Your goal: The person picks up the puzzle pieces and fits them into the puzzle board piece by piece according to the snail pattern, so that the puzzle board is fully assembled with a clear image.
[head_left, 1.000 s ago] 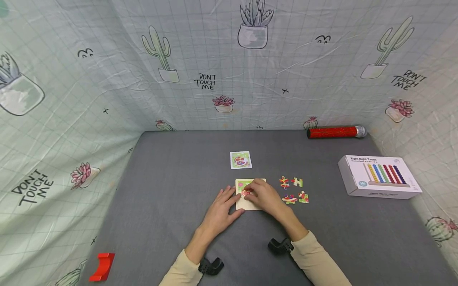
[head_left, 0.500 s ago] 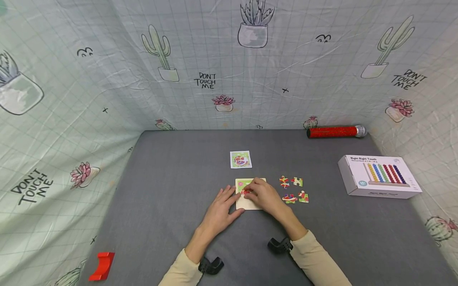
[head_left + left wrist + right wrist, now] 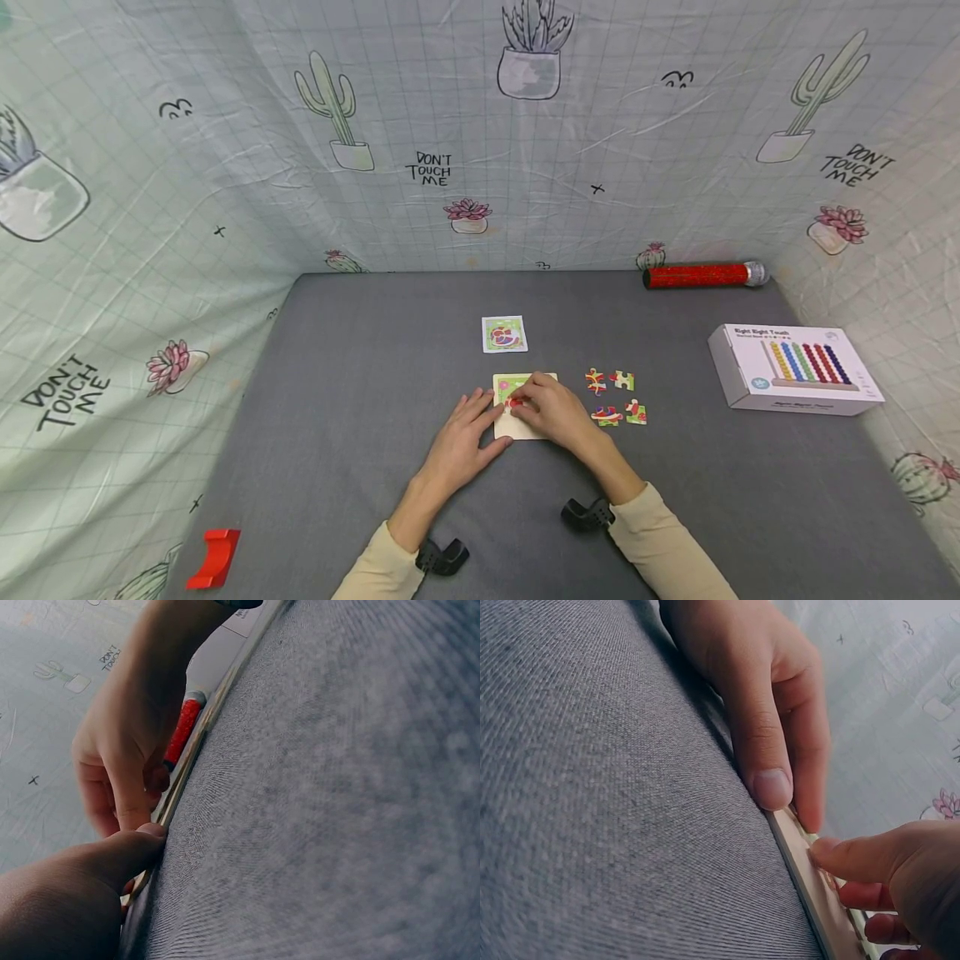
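A small square wooden puzzle board (image 3: 512, 429) lies on the grey cloth, its upper part green and pink, its lower part bare wood. My left hand (image 3: 459, 443) rests at its left side, fingers fairly straight; in the right wrist view that thumb (image 3: 773, 787) touches the board's edge. Over the board, my right hand (image 3: 561, 417) bends its fingers and thumb onto a red-patterned puzzle piece (image 3: 513, 402), mostly hidden beneath them. Loose jigsaw pieces (image 3: 607, 416) lie in two rows to the right. Beyond the board is a square picture card (image 3: 505, 335).
A white box (image 3: 797, 371) with a picture of coloured bead rods stands at the right. Behind it lies a red glittery tube (image 3: 697, 277) with a silver end. A red curved block (image 3: 214, 560) sits at the near left. Patterned cloth (image 3: 480, 125) hangs behind the table.
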